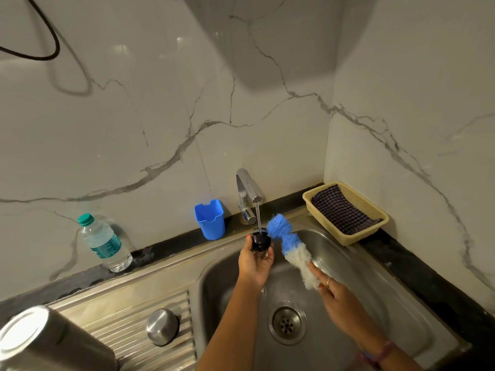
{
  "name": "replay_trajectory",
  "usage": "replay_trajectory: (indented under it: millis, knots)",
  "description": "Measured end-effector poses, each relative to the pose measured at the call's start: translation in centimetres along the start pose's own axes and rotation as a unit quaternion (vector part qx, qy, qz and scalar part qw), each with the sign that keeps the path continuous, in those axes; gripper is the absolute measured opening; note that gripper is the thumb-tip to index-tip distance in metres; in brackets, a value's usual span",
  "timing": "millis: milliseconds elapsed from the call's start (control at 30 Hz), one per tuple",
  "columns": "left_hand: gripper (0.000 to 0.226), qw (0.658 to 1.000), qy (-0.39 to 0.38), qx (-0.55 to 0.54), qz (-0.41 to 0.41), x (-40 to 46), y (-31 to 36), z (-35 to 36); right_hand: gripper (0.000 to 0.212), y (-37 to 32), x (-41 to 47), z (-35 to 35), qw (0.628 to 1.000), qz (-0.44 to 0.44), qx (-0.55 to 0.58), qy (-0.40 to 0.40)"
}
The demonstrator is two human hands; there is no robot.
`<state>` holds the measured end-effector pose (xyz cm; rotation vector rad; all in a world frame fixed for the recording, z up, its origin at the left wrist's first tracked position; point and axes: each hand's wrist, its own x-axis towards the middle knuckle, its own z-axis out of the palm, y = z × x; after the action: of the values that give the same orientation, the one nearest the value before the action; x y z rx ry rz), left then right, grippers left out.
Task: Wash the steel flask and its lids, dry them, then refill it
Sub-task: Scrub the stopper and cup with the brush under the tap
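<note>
Under the tap [247, 187]: left hand [255, 261] grips black lid [260, 239], top up; right hand [338, 295] grips brush [290, 246], bristles pointing up-left.

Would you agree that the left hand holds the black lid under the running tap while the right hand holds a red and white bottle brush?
Not quite. The head view shows the bottle brush in the right hand is blue and white, not red and white. The rest stands: the left hand holds the black lid under the running tap.
</note>
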<state>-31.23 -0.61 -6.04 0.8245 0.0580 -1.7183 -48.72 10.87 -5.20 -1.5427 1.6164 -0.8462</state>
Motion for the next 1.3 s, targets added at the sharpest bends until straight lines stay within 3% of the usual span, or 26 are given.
replay_trajectory:
  millis: [567, 733, 1000, 1100, 1300]
  knots:
    - [0.029, 1.0, 0.024, -0.011, -0.001, 0.4, -0.9, -0.3, 0.055, -1.1, -0.7, 1.7, 1.0, -0.019, -0.007, -0.005]
    - [0.044, 1.0, 0.02, 0.004, 0.013, 0.0, -1.0, -0.7, 0.054, -0.5, 0.1, 1.0, 1.0, -0.003, -0.012, -0.005]
    - [0.058, 0.992, 0.073, 0.093, 0.053, 0.7, -0.3, -1.0, 0.057, -0.7, -1.4, -0.7, 0.986, -0.065, -0.152, 0.017]
    - [0.065, 0.991, 0.047, 0.117, 0.045, 0.4, -0.5, -0.3, 0.061, -1.5, -1.4, -0.8, 0.976, -0.077, -0.205, 0.019]
    - [0.041, 0.987, 0.024, 0.145, 0.065, -0.5, -0.4, 0.2, 0.065, -2.4, -0.5, -1.1, 0.967, -0.048, -0.25, 0.022]
